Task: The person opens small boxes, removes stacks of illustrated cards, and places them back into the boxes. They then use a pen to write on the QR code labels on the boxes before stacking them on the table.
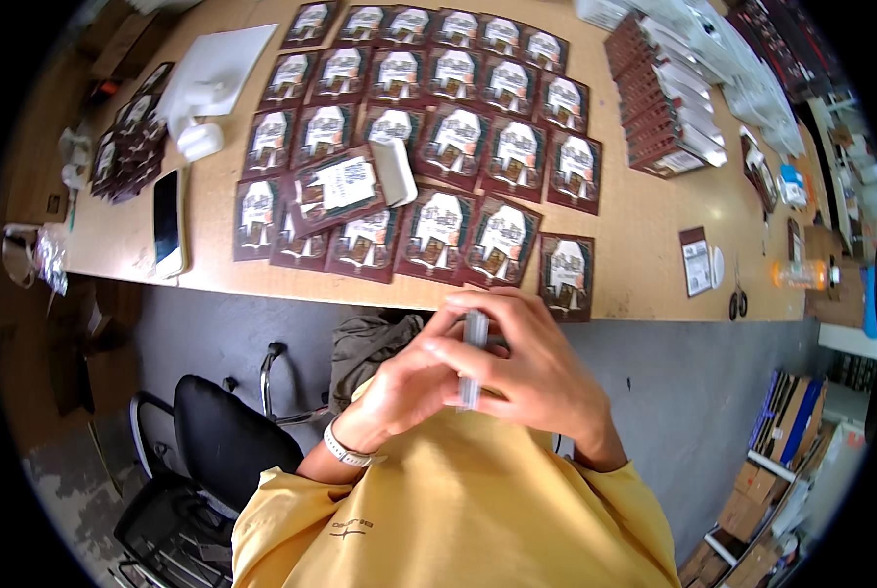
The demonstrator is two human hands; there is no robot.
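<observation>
My left hand (416, 378) and my right hand (534, 360) meet in front of my chest, just off the table's front edge. Between them they hold a small stack of thin, clear or greyish pieces (473, 360), seen edge-on; what these are I cannot tell. Beyond my hands, rows of dark red printed packets (434, 224) lie face up, some overlapping. One packet (339, 187) lies askew across the others, with printed white paper on it. Beside it rests a small white tray or lid (395, 170). A single packet (567, 275) lies near the edge, right of my hands.
A phone (167, 224) lies at the left, near piled packets (133, 140) and a white sheet (243, 62). Upright packets (655, 110) stand in a row at the right. Scissors (737, 301) and an orange-capped bottle (802, 275) are far right. A black chair (225, 426) stands below.
</observation>
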